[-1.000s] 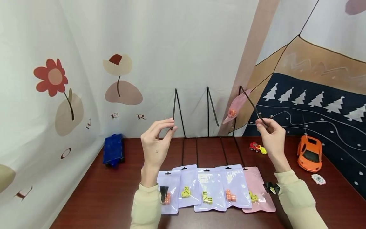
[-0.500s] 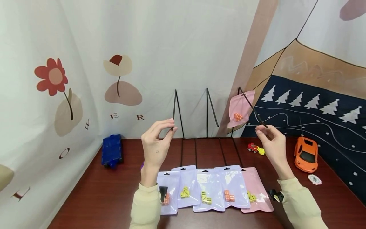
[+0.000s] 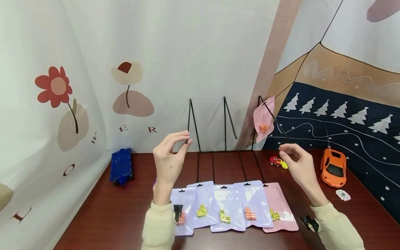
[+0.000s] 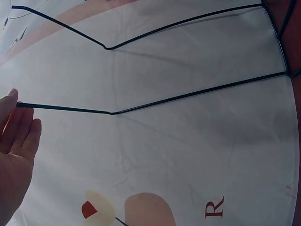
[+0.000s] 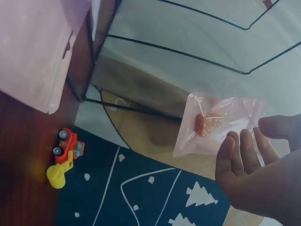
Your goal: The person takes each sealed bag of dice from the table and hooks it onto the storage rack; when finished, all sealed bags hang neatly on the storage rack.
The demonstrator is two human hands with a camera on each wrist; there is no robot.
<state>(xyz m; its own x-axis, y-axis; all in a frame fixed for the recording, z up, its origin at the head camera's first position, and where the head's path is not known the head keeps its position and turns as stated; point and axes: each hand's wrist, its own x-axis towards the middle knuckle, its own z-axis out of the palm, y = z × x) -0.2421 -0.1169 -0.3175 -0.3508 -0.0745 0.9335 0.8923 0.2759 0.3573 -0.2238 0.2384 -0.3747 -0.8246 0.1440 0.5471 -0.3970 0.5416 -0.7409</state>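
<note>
At the far left I see a blue toy (image 3: 122,166) on the table (image 3: 97,208); its shape is hard to read. A purple thing (image 3: 154,181) barely peeks out behind my left wrist. My left hand (image 3: 168,159) pinches the left prong end of the black wire rack (image 3: 225,125), its tip covered by my fingers. Four overlapping lilac bags (image 3: 229,199) lie below; a black piece (image 3: 178,211) by my sleeve partly hides the leftmost dice (image 3: 182,218). The rack's base disappears at the bags' top edges. Next comes a flat pink bag (image 3: 282,208), its left edge tucked out of sight. Above, the hanging pink bag (image 3: 260,116) is on the right prong, turned at an angle, so I can't count its orange dice (image 3: 264,128). A toy tractor (image 3: 278,162) stands near my right hand (image 3: 300,165), whose fingers are loosely bent, a narrow gap to the thumb; I can't tell whether they touch the prong's end. Farther right are an orange car (image 3: 334,170) and a chip (image 3: 343,194), its print illegible.
</note>
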